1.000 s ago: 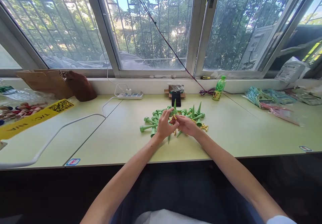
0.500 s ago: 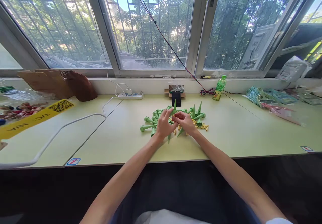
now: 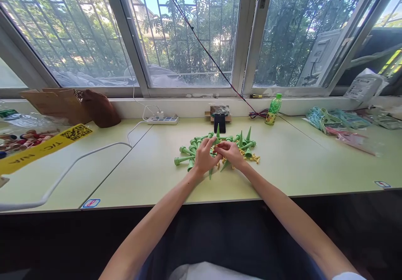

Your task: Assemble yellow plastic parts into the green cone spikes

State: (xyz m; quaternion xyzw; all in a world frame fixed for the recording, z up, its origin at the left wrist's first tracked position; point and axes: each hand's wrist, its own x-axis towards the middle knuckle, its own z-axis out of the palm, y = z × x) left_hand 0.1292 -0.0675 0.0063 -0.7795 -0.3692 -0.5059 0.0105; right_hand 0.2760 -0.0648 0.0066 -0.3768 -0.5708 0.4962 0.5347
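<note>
Head view: left hand (image 3: 204, 156) and right hand (image 3: 233, 153) meet before the black rectangular phone (image 3: 220, 123), grasp unclear; a stray nudge could topple upright green plastic cones (image 3: 241, 140).

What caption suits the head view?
Left hand and right hand close together among green spikes and small yellow pieces on a pale table.

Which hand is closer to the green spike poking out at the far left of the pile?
Left. The left hand is just to the right of that green spike; the right hand is farther right, past the left hand.
</note>
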